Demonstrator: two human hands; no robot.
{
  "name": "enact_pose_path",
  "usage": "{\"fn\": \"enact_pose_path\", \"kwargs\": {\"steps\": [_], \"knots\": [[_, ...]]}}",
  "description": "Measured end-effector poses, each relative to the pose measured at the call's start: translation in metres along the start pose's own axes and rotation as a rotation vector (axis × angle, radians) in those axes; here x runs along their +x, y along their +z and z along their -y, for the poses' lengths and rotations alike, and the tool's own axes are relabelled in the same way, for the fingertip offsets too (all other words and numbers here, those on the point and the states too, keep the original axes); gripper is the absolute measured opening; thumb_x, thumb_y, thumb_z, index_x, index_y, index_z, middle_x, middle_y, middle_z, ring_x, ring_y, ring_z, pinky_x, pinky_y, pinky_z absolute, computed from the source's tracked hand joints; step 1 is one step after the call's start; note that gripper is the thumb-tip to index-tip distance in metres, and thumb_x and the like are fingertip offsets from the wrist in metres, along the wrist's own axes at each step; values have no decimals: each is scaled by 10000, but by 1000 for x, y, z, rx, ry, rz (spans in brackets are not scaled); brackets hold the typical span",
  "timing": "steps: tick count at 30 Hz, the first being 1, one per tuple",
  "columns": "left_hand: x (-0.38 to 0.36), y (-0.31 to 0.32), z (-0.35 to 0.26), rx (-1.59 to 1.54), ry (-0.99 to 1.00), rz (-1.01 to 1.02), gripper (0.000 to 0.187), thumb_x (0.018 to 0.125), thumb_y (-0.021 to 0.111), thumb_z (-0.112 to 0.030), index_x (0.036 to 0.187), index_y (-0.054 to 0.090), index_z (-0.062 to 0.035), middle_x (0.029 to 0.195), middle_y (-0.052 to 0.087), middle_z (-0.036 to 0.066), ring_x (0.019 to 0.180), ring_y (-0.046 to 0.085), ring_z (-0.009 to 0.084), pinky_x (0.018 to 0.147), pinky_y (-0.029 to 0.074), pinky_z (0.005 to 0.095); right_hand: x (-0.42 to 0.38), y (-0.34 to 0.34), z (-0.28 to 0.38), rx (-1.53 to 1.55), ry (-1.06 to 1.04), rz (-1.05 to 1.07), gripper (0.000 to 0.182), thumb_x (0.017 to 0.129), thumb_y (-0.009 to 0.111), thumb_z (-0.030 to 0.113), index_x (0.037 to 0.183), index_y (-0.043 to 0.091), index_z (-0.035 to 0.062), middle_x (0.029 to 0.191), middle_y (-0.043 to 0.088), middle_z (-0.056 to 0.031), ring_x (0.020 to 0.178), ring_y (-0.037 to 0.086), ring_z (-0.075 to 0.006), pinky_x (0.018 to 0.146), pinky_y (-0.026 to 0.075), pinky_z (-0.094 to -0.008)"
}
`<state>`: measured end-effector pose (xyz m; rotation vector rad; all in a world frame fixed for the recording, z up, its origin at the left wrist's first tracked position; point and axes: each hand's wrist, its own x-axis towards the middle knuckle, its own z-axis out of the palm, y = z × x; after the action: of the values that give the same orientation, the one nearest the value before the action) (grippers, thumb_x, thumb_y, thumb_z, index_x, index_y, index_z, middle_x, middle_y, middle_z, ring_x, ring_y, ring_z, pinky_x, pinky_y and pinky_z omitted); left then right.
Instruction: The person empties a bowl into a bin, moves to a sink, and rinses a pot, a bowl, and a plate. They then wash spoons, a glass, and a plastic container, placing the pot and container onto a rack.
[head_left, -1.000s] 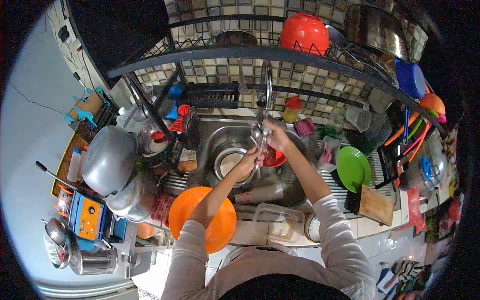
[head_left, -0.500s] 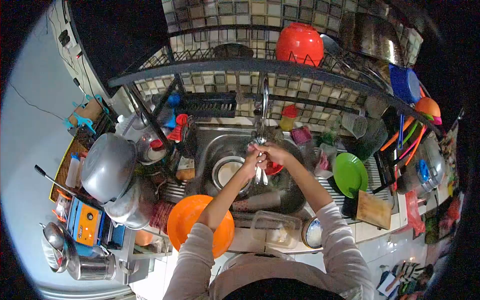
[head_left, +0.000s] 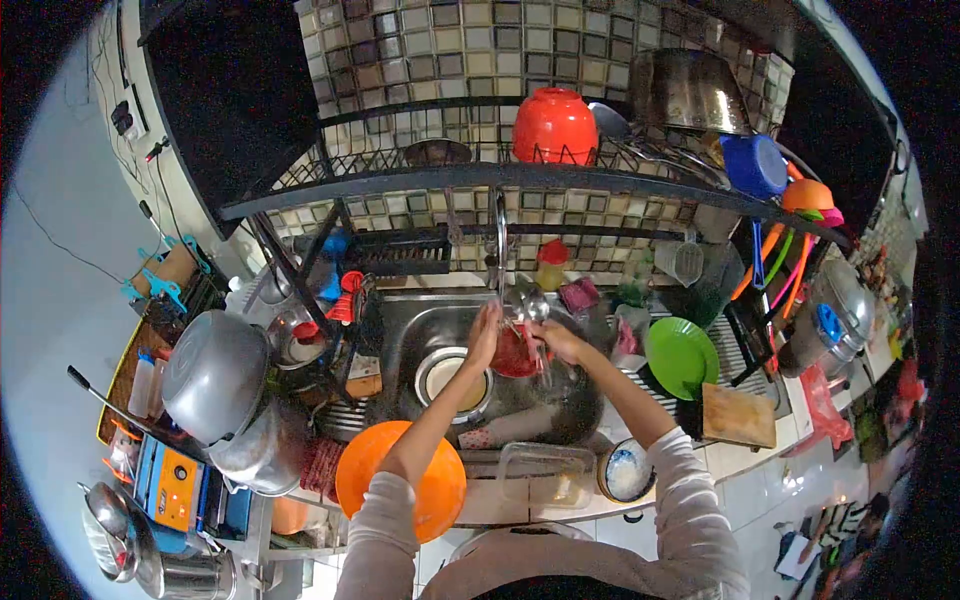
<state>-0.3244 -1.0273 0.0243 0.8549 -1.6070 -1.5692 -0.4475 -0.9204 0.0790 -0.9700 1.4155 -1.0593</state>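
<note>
My right hand (head_left: 558,342) is closed around a bunch of metal spoons (head_left: 530,298), their bowls pointing up and away from me. My left hand (head_left: 485,338) is off the spoons, with its fingers stretched upward under the faucet (head_left: 501,225). A red bowl (head_left: 514,357) sits in the sink (head_left: 405,325) below and between my hands. To its left, a round metal bowl (head_left: 424,372) holds something pale. A clear plastic container (head_left: 520,456) lies at the sink's front edge.
An orange basin (head_left: 365,470) stands at the front left, below my left forearm. A green plate (head_left: 682,357) and a wooden board (head_left: 738,415) are at the right. Large pots (head_left: 215,370) crowd the left. A dish rack (head_left: 400,190) spans above the sink, with a red bowl on it.
My hands have separated: both were around the spoons, and now the left is beneath the faucet while the right keeps the spoons. The view has shifted, showing more of the upper wall.
</note>
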Motion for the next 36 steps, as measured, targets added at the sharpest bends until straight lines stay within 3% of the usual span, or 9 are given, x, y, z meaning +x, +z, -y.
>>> {"fn": "enact_pose_path", "kwargs": {"steps": [4,6,15,18,22,23,26,34,36], "knots": [[-12,20,-52,-178,304,-16,413,823,357,-355,1015,465,-6,966,508,87,832,483,153,745,353,250,2,-1,-32,-113,-54,266,341,792,434,392,701,468,65,568,452,-19,499,458,-119,456,385,-234],[-13,24,-50,-115,49,40,342,826,375,-298,944,516,-10,923,528,77,771,501,135,719,362,237,-7,3,-32,-51,-107,249,330,788,457,367,682,463,55,526,429,-16,464,432,-116,424,381,-246],[-43,27,-35,-390,-19,47,342,828,356,-312,1007,495,-55,839,535,30,793,492,133,744,366,242,-26,16,-12,27,62,250,231,772,513,238,616,442,84,454,356,29,373,329,-65,358,252,-212],[-42,21,-22,-468,-141,41,365,824,356,-330,1063,450,-71,888,527,28,852,478,137,762,359,253,-15,5,-15,-209,189,324,226,728,565,254,644,436,88,469,360,36,380,313,-51,363,237,-206],[-39,4,-8,-535,-354,41,473,740,421,-470,1072,435,-134,962,499,14,875,469,159,767,334,337,-51,10,40,-1116,-185,68,399,659,601,350,805,483,-1,695,529,-98,580,504,-189,485,398,-312],[-36,0,-3,-402,-401,68,453,707,443,-495,1000,465,-150,965,499,2,837,483,179,758,310,381,-64,9,58,-987,8,186,459,680,561,364,894,470,-32,825,539,-174,714,532,-267,620,421,-356],[-18,-3,31,-157,-596,199,373,705,464,-451,933,481,-157,971,491,19,812,491,200,749,314,401,-51,-24,54,-1498,-156,212,454,716,508,379,893,466,-36,830,530,-205,728,529,-310,664,413,-381],[-14,6,54,-215,-586,320,363,750,398,-390,1029,404,-157,980,497,50,828,511,236,736,347,426,-139,5,157,-1664,-264,44,369,780,415,334,916,457,-7,724,544,-182,739,539,-326,615,428,-422],[-16,5,54,-231,-568,336,374,740,422,-381,1036,405,-155,1013,478,54,848,499,244,746,338,436,-161,15,183,-1708,-516,-157,275,781,426,247,899,428,-2,546,506,-180,547,526,-342,482,401,-433]]}}
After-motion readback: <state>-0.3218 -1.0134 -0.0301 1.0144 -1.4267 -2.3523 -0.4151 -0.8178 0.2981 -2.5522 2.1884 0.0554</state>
